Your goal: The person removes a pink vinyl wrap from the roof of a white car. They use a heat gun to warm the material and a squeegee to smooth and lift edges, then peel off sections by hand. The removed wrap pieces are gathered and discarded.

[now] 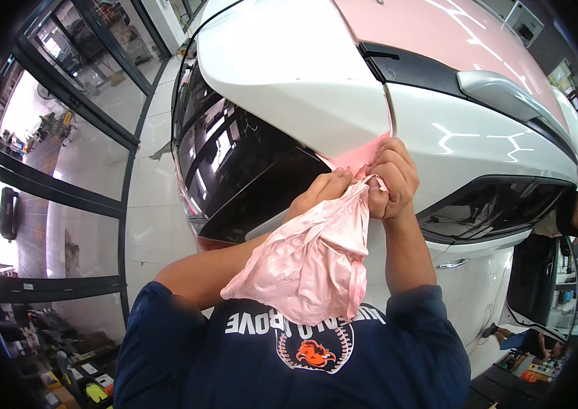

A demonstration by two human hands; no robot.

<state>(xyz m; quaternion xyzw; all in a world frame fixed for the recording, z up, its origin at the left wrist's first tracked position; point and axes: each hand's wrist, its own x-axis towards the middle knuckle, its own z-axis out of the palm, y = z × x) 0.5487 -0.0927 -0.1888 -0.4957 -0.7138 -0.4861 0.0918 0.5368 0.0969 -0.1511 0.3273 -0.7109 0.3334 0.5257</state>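
Both my hands grip a sheet of pink vinyl film (313,255) at the rear corner of a white car. The film's crumpled lower part hangs down in front of my shirt. Its upper part stretches taut to the gap beside the white rear spoiler (302,102). My left hand (323,192) is closed on the film near the corner of the dark rear window (251,174). Higher up and to the right, my right hand (396,176) is closed around a bunched fold, against the white rear side panel (466,146). The fingertips are partly hidden in the folds.
Pink covers the car's roof (425,34), beside a silver roof rail (500,94). A dark side window (493,210) lies to the right. Glass doors (77,232) with dark frames stand at the left. Another person (530,341) is low at the far right, near shelves.
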